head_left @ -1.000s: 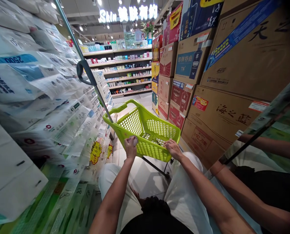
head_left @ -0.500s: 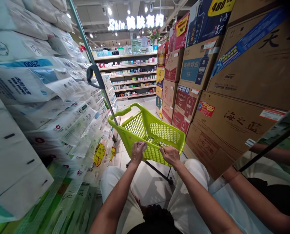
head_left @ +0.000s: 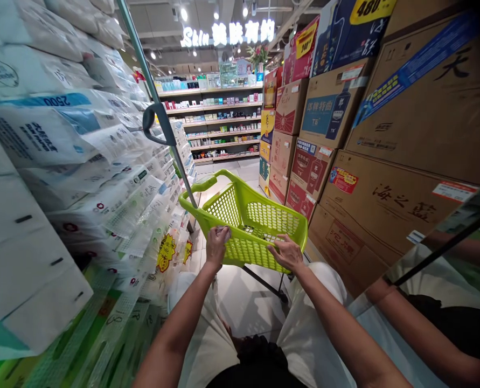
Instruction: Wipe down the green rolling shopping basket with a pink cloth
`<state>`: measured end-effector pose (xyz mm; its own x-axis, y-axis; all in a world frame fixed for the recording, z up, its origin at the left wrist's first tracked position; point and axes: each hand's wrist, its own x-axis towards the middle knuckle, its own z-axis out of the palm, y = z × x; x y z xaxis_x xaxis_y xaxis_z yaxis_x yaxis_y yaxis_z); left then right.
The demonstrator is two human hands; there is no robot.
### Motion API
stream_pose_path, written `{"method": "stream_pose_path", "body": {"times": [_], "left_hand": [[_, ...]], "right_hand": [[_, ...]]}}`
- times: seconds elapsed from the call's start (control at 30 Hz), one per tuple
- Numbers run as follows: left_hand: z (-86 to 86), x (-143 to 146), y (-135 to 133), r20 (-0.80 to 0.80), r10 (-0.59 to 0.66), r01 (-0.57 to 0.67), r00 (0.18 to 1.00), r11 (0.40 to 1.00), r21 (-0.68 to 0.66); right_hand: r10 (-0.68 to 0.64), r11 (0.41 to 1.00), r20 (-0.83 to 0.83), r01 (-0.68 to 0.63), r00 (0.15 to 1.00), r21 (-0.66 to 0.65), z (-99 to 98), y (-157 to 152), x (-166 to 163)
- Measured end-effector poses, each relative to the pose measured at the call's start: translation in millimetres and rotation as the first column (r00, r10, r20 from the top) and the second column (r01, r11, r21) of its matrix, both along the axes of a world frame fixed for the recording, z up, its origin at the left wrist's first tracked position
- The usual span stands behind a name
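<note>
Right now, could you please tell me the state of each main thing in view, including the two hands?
Left hand: curled around a pale wad, at the cart's near side
Right hand: fingers partly spread, at the near side
Green cart: upright, open-topped
Grey pole: slanted, rising from the cart
Cartons: closed, stacked
Wrapped packs: piled up
Shelves: stocked
Sign: lit

The view is from 1 camera, worn on the head. It looks forward and downward along the aisle (head_left: 240,307). The person's arms (head_left: 191,312), at 6 o'clock, are very near; the cart (head_left: 250,250) is a little farther, close to the centre. The shelves (head_left: 219,111), at 12 o'clock, are far.
</note>
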<state>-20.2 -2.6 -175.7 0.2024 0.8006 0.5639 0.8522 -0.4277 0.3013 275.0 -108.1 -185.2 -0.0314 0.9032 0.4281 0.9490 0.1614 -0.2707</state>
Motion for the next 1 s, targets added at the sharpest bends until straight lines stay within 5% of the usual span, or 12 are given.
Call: {"method": "stream_pose_path", "body": {"times": [0.2,0.37,0.6,0.8,1.0], "left_hand": [[31.8,-45,26,0.118,0.250,-0.259,0.961,0.964,0.066],[39.0,-48,35,0.373,0.271,-0.340,0.888,0.931,0.131],[39.8,-10,10,0.250,0.234,-0.254,0.940,0.966,0.052],[13.2,62,-41,-0.052,-0.031,0.028,0.998,0.999,-0.041],[27.9,29,-30,-0.006,-0.004,0.004,1.000,1.000,0.012]], "right_hand": [[0.004,1.000,-0.002,-0.004,1.000,0.002,-4.3,0,2],[0.009,1.000,0.003,-0.009,1.000,0.000,-4.6,-2,4],[0.033,0.999,0.031,-0.033,0.999,-0.004,-7.2,-4,15],[0.036,0.999,0.022,-0.037,0.999,0.028,-9.2,-4,17],[0.049,0.992,0.022,-0.051,0.999,0.116,-10.7,-5,24]]}}
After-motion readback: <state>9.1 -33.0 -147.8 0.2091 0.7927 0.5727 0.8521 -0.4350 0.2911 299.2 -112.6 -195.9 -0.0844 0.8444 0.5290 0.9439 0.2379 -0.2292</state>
